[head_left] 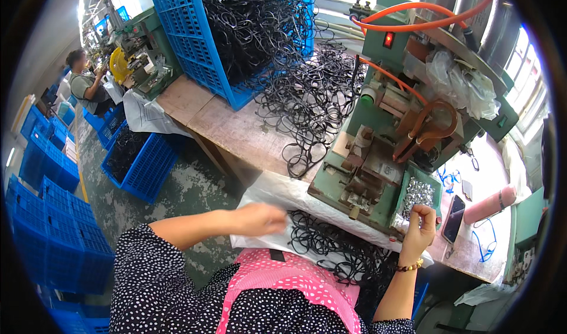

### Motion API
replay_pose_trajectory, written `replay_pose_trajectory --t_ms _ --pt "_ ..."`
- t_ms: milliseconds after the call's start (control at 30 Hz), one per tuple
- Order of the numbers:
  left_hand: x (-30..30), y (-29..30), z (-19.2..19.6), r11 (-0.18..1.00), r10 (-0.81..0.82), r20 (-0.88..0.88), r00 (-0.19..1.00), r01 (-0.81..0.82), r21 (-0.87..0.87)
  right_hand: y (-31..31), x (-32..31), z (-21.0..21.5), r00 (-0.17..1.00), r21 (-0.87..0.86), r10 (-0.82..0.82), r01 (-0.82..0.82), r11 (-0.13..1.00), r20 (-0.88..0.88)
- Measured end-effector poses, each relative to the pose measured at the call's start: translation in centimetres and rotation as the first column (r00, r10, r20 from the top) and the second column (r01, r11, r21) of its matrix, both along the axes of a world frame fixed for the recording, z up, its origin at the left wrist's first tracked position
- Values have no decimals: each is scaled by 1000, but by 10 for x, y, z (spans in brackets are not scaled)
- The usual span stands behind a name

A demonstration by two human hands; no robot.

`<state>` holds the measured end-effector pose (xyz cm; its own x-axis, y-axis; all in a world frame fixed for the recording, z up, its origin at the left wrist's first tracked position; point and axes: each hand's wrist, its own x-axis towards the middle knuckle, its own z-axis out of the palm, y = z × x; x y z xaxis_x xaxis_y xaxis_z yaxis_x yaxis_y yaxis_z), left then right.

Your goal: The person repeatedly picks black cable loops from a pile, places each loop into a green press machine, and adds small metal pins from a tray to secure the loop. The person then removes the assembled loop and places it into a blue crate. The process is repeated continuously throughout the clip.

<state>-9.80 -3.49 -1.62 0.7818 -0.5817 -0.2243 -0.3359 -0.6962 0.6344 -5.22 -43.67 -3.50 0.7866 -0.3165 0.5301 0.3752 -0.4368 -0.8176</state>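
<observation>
My left hand (260,219) is over the near side of the table, above a white cloth (266,195), its fingers smeared by motion. I cannot see anything in it. At the near edge of a green tray (434,186) of small shiny metal pieces (418,193), my right hand (419,231) has thumb and fingers pinched together; what they hold, if anything, is too small to make out. Directly left of that tray stands a green bench machine (378,163) with metal jaws. Thin black loops (342,245) lie in a heap over my lap, between my hands.
A blue crate (227,92) spills black loops (313,92) across the table (254,133). An orange hose (425,21) arches over the machine. Right of the tray lie a phone (453,219) and a pink case (490,205). Blue crates (65,228) line the left; a person (85,86) sits beyond.
</observation>
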Motion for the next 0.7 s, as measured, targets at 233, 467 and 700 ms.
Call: replay_pose_trajectory --t_ms 233,467,700 --pt "114 -47 -24 932 345 760 551 -300 -206 7 12 8 988 -123 -115 127 984 101" --pt "164 -17 -18 910 249 802 542 -416 -2 10 13 1 980 -188 -175 191 963 98" --pt "153 0 58 861 489 732 474 -395 -320 16 9 9 989 184 -133 144 972 -70"
